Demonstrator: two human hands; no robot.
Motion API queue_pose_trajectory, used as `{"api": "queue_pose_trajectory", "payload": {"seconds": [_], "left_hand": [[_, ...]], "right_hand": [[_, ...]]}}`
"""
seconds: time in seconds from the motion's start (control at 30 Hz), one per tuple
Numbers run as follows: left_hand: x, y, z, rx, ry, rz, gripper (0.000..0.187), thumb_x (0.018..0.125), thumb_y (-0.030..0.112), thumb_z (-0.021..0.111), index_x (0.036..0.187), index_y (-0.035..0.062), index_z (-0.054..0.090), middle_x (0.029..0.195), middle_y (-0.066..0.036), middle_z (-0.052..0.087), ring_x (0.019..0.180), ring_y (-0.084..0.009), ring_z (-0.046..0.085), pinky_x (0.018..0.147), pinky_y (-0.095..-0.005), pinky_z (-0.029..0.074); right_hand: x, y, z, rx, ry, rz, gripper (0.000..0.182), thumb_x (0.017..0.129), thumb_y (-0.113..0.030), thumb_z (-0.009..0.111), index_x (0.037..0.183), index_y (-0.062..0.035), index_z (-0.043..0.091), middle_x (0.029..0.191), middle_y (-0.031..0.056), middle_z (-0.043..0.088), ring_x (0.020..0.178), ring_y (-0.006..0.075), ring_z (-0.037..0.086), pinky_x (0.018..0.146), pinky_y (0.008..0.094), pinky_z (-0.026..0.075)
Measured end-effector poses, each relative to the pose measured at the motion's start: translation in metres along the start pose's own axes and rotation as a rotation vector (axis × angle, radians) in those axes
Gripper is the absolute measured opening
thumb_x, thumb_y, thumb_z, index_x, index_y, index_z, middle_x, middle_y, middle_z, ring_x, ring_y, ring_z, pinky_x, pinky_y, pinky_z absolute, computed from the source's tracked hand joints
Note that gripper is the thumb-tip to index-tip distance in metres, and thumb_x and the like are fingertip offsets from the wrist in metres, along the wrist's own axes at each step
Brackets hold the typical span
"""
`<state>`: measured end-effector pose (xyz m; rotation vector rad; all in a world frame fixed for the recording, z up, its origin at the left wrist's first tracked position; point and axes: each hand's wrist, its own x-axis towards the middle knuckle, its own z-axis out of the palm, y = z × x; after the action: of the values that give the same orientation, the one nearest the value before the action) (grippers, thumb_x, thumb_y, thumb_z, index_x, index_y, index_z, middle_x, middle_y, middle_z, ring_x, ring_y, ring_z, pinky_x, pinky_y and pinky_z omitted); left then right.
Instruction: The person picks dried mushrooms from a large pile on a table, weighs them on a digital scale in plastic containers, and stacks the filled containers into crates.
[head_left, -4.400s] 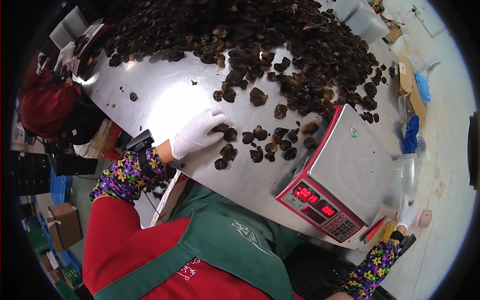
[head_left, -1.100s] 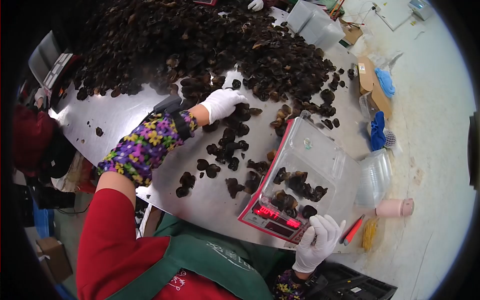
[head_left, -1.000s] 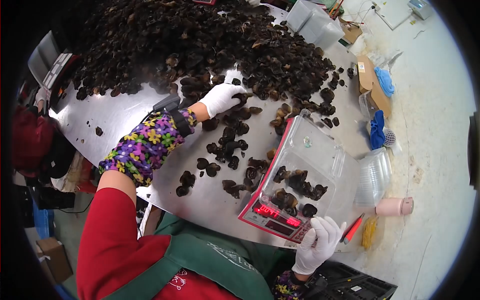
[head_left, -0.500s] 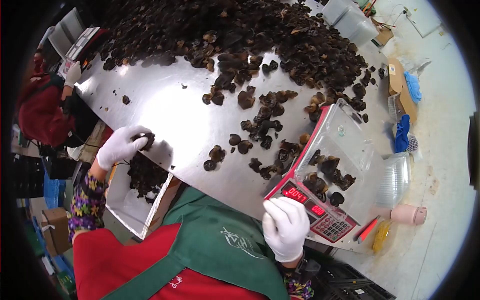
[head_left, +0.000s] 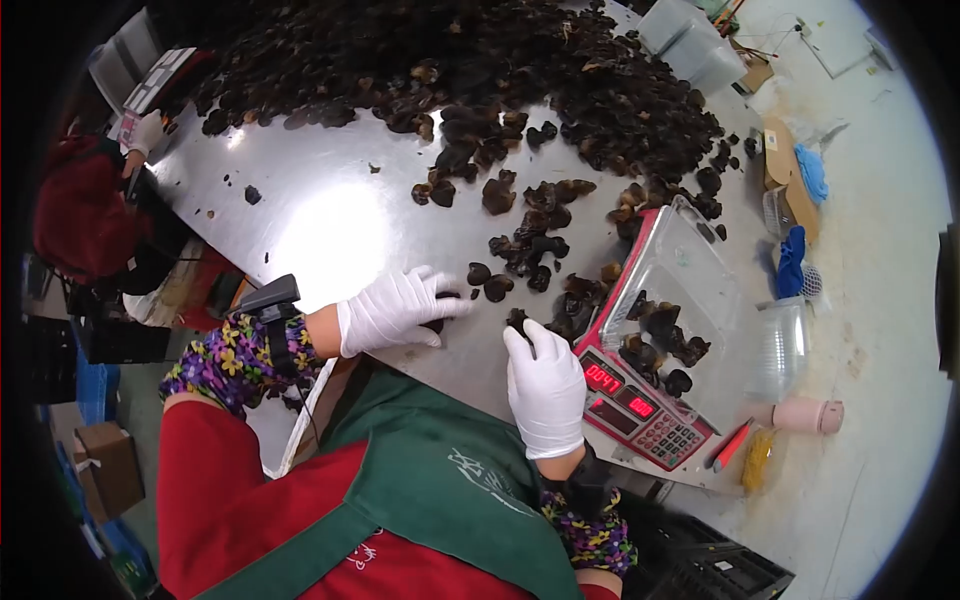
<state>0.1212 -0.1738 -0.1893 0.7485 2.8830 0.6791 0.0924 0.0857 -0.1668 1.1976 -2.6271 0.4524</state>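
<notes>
My left hand (head_left: 405,308), in a white glove, is on the metal table with its fingers curled around a dark wood ear mushroom (head_left: 436,325), mostly hidden under them. My right hand (head_left: 545,390), also gloved, has its thumb and forefinger closed at another wood ear mushroom (head_left: 517,319). Loose wood ears (head_left: 497,288) lie between and beyond the hands. Right of my right hand stands a red digital scale (head_left: 650,420) with lit red digits. Several wood ears (head_left: 662,325) rest in its clear tray (head_left: 700,290).
A large heap of wood ears (head_left: 450,60) covers the far side of the table (head_left: 330,190). A white box (head_left: 270,425) stands below the near edge, partly behind my left arm. Clear plastic containers (head_left: 690,45), a red knife (head_left: 733,445) and a pink roll (head_left: 808,416) lie rightward. Another person's gloved hand (head_left: 147,133) is at far left.
My left hand has moved right from above the white box to the table, and the mushroom it held is gone. My right hand has moved left and up, from the scale's front to a wood ear.
</notes>
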Motion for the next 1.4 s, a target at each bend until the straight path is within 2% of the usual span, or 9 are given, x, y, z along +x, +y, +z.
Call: {"api": "queue_pose_trajectory", "payload": {"seconds": [0.13, 0.2, 0.4, 0.57, 0.67, 0.93, 1.13, 1.27, 1.4], "left_hand": [[0.003, -0.023, 0.025, 0.029, -0.024, 0.024, 0.034, 0.079, 0.017, 0.076, 0.109, 0.011, 0.061, 0.11, -0.012, 0.06, 0.101, -0.0355, 0.06, 0.085, -0.043, 0.052], [0.011, -0.033, 0.026, -0.401, 0.248, -0.14, 0.025, 0.079, 0.01, 0.074, 0.097, 0.0081, 0.057, 0.099, -0.012, 0.059, 0.094, -0.0333, 0.061, 0.08, -0.0418, 0.051], [0.081, -0.031, -0.013, -0.155, 0.417, -0.056, 0.05, 0.08, 0.002, 0.073, 0.126, 0.0164, 0.065, 0.112, -0.012, 0.061, 0.101, -0.0303, 0.062, 0.086, -0.0379, 0.053], [0.125, -0.024, -0.003, 0.137, 0.212, 0.139, 0.046, 0.083, 0.017, 0.075, 0.128, 0.0193, 0.064, 0.119, -0.014, 0.057, 0.102, -0.0326, 0.062, 0.084, -0.0409, 0.054], [0.134, -0.036, 0.011, 0.105, 0.064, 0.127, 0.04, 0.084, 0.015, 0.074, 0.123, 0.0169, 0.065, 0.115, -0.015, 0.057, 0.101, -0.0332, 0.061, 0.081, -0.0413, 0.054], [0.145, -0.009, -0.044, -0.555, 0.385, 0.01, 0.014, 0.086, 0.005, 0.072, 0.1, 0.0073, 0.074, 0.095, -0.009, 0.071, 0.091, -0.0246, 0.069, 0.083, -0.0319, 0.054], [0.191, 0.083, -0.072, -0.606, 0.469, 0.406, 0.015, 0.087, 0.007, 0.071, 0.102, 0.0089, 0.072, 0.094, -0.009, 0.067, 0.088, -0.0265, 0.067, 0.08, -0.0335, 0.054], [0.207, 0.112, -0.047, -0.362, 0.297, 0.465, 0.039, 0.081, 0.03, 0.08, 0.115, 0.0151, 0.068, 0.109, -0.01, 0.063, 0.11, -0.0328, 0.06, 0.093, -0.0427, 0.05], [0.2, 0.089, -0.039, -0.511, 0.424, 0.512, 0.061, 0.08, 0.04, 0.082, 0.131, 0.0134, 0.062, 0.13, -0.014, 0.057, 0.122, -0.036, 0.051, 0.106, -0.0426, 0.041]], "right_hand": [[0.018, 0.0, 0.014, -0.161, 0.0, -0.009, 0.033, 0.082, -0.011, 0.063, 0.115, -0.0096, 0.065, 0.113, 0.0119, 0.064, 0.095, 0.0264, 0.063, 0.077, 0.038, 0.052], [0.025, -0.001, 0.024, -0.299, -0.008, 0.015, 0.035, 0.082, -0.014, 0.063, 0.117, -0.0116, 0.066, 0.115, 0.012, 0.065, 0.089, 0.0247, 0.062, 0.073, 0.0365, 0.051], [0.031, 0.008, 0.048, -0.318, -0.138, 0.017, 0.006, 0.082, -0.013, 0.061, 0.086, -0.0116, 0.056, 0.085, 0.0062, 0.054, 0.08, 0.0232, 0.059, 0.069, 0.0369, 0.048], [0.026, -0.004, -0.053, -0.036, 0.166, -0.006, 0.034, 0.08, -0.009, 0.066, 0.114, -0.0085, 0.067, 0.105, 0.0045, 0.063, 0.093, 0.0242, 0.062, 0.082, 0.0387, 0.05], [0.014, 0.021, -0.098, -0.096, 0.298, 0.138, 0.034, 0.079, -0.004, 0.076, 0.112, -0.0113, 0.071, 0.112, 0.008, 0.065, 0.096, 0.0286, 0.063, 0.083, 0.0392, 0.049], [-0.032, 0.066, -0.131, -0.149, 0.284, 0.387, 0.036, 0.082, -0.004, 0.073, 0.117, -0.008, 0.07, 0.124, 0.0129, 0.064, 0.11, 0.0329, 0.059, 0.103, 0.048, 0.041], [-0.046, 0.074, -0.129, -0.116, 0.373, 0.416, 0.034, 0.084, -0.005, 0.071, 0.118, -0.009, 0.069, 0.125, 0.012, 0.065, 0.113, 0.0329, 0.059, 0.111, 0.0518, 0.037], [-0.052, 0.073, -0.129, -0.129, 0.354, 0.443, 0.032, 0.084, -0.005, 0.07, 0.115, -0.0096, 0.069, 0.122, 0.0106, 0.065, 0.113, 0.032, 0.06, 0.111, 0.0526, 0.037], [-0.071, 0.078, -0.129, -0.161, 0.299, 0.478, 0.029, 0.084, -0.006, 0.069, 0.113, -0.0095, 0.069, 0.119, 0.0103, 0.066, 0.113, 0.0315, 0.061, 0.112, 0.0551, 0.035]]}}
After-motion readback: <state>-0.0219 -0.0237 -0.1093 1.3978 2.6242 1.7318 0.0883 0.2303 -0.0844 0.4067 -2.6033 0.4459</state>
